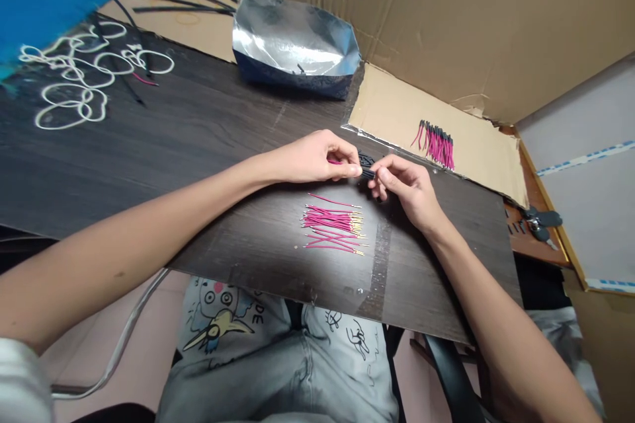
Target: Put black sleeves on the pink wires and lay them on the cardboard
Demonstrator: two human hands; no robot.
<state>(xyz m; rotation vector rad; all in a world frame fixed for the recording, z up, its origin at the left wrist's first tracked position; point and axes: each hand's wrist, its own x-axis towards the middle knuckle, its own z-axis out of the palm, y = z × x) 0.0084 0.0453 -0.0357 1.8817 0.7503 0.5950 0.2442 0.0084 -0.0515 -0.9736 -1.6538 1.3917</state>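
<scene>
Black tubing [368, 173] partly behind left fingers [348, 172]

I see black tubular material [368, 173] between the fingertips of the left hand [325, 158] and right hand [409, 190]; its piece count is indeterminate. A short magenta wire [335, 162] sits in the left hand, largely hidden by the fingers. Dark short pieces [366, 158] lie bunched just behind the fingertips, partly obscured. I view loose magenta wires [328, 219] flat on the table [258, 238], mostly side by side, several crossing, one set apart at the far edge; many right-hand ends are gold-coloured.
</scene>
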